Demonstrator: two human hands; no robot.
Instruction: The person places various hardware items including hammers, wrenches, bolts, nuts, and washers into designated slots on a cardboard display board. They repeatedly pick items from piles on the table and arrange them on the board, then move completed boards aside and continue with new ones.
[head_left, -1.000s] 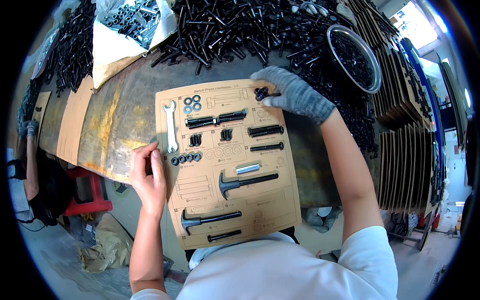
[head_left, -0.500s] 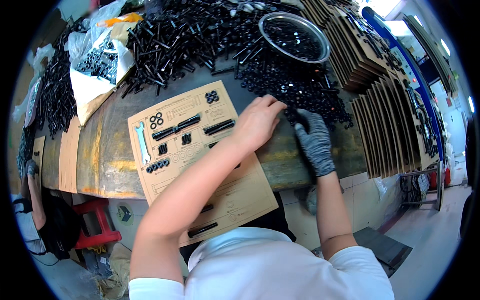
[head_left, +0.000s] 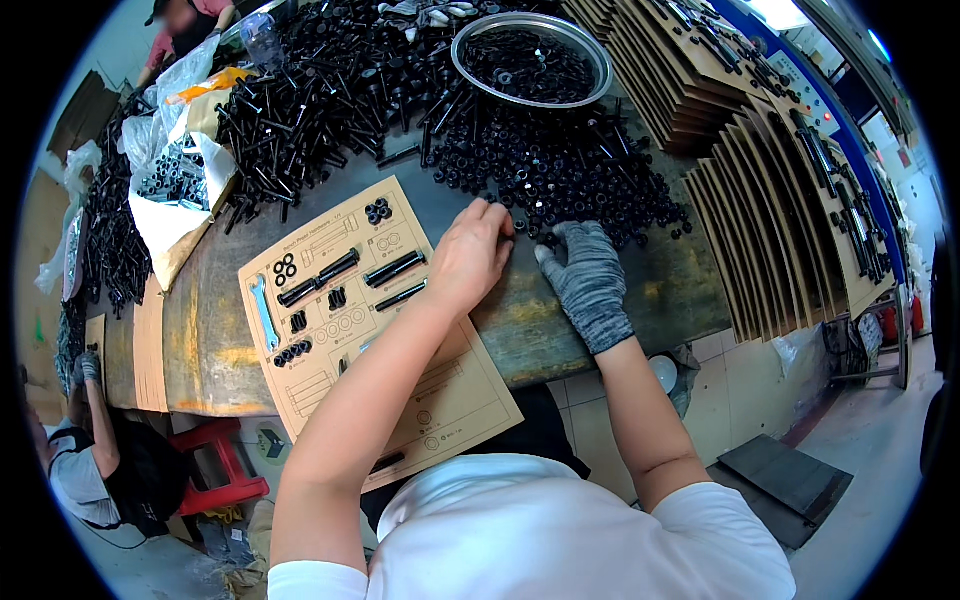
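My bare left hand (head_left: 468, 258) is at the near edge of a pile of black nuts (head_left: 560, 180), fingers curled together; what they hold, if anything, is hidden. To its right, my right hand (head_left: 588, 290) wears a grey knit glove. Its thumb stands apart from the fingers, whose tips touch the nuts. Under my left forearm lies a printed brown cardboard sheet (head_left: 480, 385). On it are a light-blue wrench (head_left: 265, 312), black rings (head_left: 286, 268), black nuts (head_left: 378, 211), long black bolts (head_left: 395, 268) and short black screws (head_left: 337, 298). My forearm covers part of the sheet.
A round metal-rimmed tray (head_left: 607, 75) of black parts sits behind the nuts. Black bolts (head_left: 310, 120) heap at the back, beside a white bag (head_left: 170, 225) of silver parts. Loaded cardboard sheets (head_left: 765, 240) stack at right. Other people (head_left: 95, 450) are at the left and far back.
My hands have drawn apart from each other. The right hand has turned to lie over the near edge of the nuts. The whole view has shifted somewhat.
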